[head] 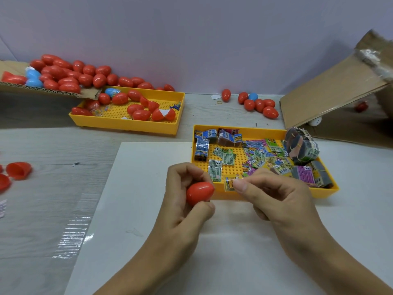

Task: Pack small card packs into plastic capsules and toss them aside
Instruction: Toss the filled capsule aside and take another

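Note:
My left hand [182, 201] grips a red plastic capsule [200, 193] between fingers and thumb, just in front of the near edge of the yellow tray of card packs [221, 195]. My right hand [270, 194] pinches a small clear-wrapped card pack [229, 183] at its fingertips, a little to the right of the capsule and apart from it. Both hands hover over a white sheet [148, 209] on the table. Loose card packs [259, 158] and banded bundles [302, 147] fill the tray.
A second yellow tray [127, 124] at back left holds red capsules and halves. A cardboard flap [42, 90] carries a heap of red and blue capsules [70, 75]. More capsules [259, 105] lie at back right beside a tilted cardboard box [331, 96]. Red halves [18, 170] sit at far left.

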A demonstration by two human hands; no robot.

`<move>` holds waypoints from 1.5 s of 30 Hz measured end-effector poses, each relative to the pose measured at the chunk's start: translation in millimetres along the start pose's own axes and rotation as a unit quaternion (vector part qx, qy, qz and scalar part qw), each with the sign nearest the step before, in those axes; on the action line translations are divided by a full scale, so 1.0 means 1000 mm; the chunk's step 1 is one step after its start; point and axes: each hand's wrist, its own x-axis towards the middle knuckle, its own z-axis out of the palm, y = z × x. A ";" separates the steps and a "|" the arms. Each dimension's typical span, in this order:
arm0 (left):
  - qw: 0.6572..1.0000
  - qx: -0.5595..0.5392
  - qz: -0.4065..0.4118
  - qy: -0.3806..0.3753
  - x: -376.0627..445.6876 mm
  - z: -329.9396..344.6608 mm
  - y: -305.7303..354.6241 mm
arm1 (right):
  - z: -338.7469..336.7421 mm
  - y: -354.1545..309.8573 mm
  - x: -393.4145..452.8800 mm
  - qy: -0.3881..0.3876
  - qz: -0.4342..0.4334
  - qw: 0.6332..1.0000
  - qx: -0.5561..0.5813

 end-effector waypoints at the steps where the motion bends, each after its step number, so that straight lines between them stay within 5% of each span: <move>1: 1.000 0.009 0.003 0.008 -0.001 0.001 0.000 | 0.001 0.000 -0.001 -0.003 -0.001 1.000 -0.005; 10: 0.992 0.090 0.082 0.024 0.004 0.002 -0.001 | 0.001 0.000 0.000 -0.019 0.023 0.999 0.021; 32: 0.995 0.099 0.026 0.013 -0.001 0.005 -0.002 | 0.005 -0.003 -0.002 -0.045 0.128 0.987 0.085; 45: 0.989 0.124 0.079 0.035 0.001 0.006 -0.009 | 0.007 -0.003 -0.003 -0.012 0.056 0.998 0.030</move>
